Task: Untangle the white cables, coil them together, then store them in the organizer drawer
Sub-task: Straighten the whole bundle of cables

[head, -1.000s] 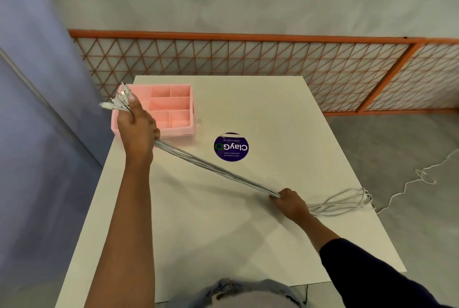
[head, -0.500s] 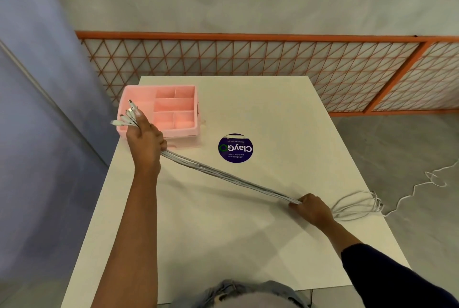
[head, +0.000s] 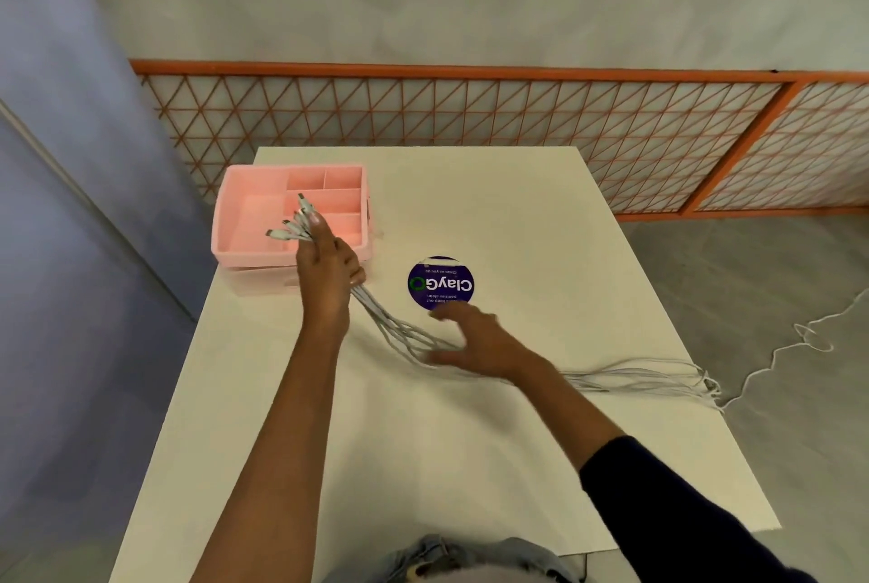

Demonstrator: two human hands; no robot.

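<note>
You hold the white cables (head: 369,300) as one bundle of thin strands. Your left hand (head: 329,272) grips them near their plug ends, fingers (head: 356,274) clenched round the bundle. The grey-tipped connectors (head: 303,206) fan out above that hand, over the open compartments of the pink organizer (head: 249,255), which stands at the far left corner of the worktop (head: 423,465). From the left hand the strands run down and to the right across the worktop, pass under your right hand (head: 475,338) and go on to the right edge. There they gather in a loose loop, and one strand trails onto the grey floor (head: 776,300). Your right hand lies open above the strands, fingers (head: 451,312) spread and blurred, grasping nothing. I cannot tell whether the palm touches the cables. Half a second ago that hand was closed on the bundle near the right edge and the run between your hands was taut and tight. It has now let go and sits nearer the middle of the worktop, and the strands between your hands are slack and splayed apart. A round purple sticker (head: 440,284) lies just beyond the right hand, upside down to you. It reads "ClayGO" with "Clean as you go" in small print. A further line is only partly legible.
</note>
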